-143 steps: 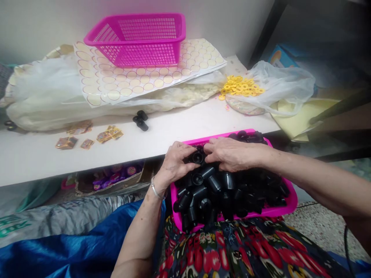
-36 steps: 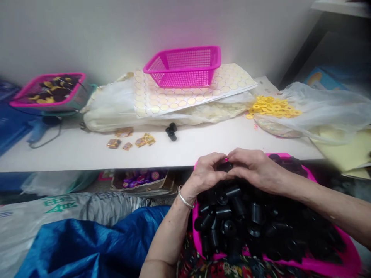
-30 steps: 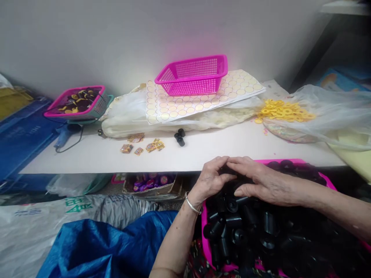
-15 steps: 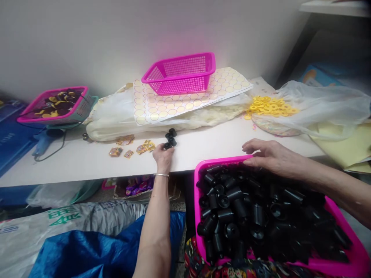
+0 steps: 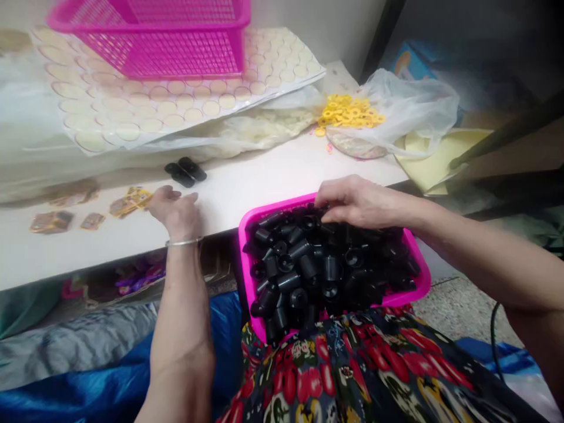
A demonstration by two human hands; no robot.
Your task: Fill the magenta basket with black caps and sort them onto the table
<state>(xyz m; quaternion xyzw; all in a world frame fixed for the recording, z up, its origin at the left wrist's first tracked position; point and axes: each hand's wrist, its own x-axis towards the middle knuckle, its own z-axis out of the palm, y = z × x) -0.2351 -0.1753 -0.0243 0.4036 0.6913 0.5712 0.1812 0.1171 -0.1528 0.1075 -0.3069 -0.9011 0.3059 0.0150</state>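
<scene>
Left hand (image 5: 176, 211) stretched forward on a straight arm, palm down, fingers loosely spread, a thin silver bangle (image 5: 183, 241) at the wrist. Right hand (image 5: 355, 202) reaches in, knuckles up, fingers curled downward.

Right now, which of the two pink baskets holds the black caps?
The near pink basket on the lap, under the right hand, is heaped with black caps. The far pink basket on the sticker sheets shows none.

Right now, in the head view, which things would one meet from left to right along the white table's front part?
Small gold packets → left hand → pink tray of black caps → right hand → yellow rings, farther back.
</scene>
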